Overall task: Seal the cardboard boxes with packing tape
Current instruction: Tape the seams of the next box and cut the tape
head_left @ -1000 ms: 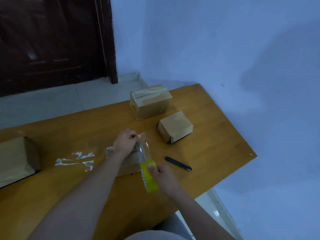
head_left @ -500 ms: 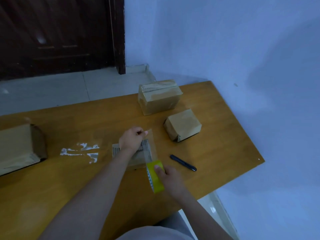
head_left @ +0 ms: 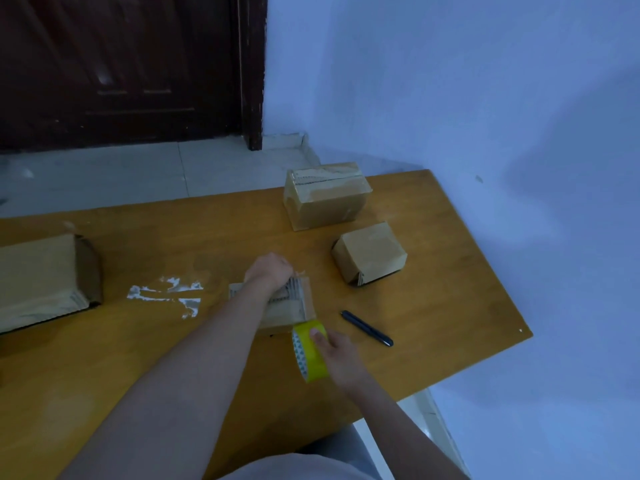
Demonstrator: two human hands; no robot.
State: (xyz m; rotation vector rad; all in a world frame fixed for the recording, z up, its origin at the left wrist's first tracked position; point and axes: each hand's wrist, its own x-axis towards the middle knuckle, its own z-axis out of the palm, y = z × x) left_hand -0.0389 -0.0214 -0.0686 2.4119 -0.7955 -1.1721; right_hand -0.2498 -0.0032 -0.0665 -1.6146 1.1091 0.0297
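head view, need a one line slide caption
Left hand pins the tape end on a small cardboard box while right hand holds the yellow tape roll.

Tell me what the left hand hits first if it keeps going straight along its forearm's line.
Probably nothing close: past the left hand lies bare table. The tall taped box sits farther on, slightly to the right, so it might meet that; depth is unclear.
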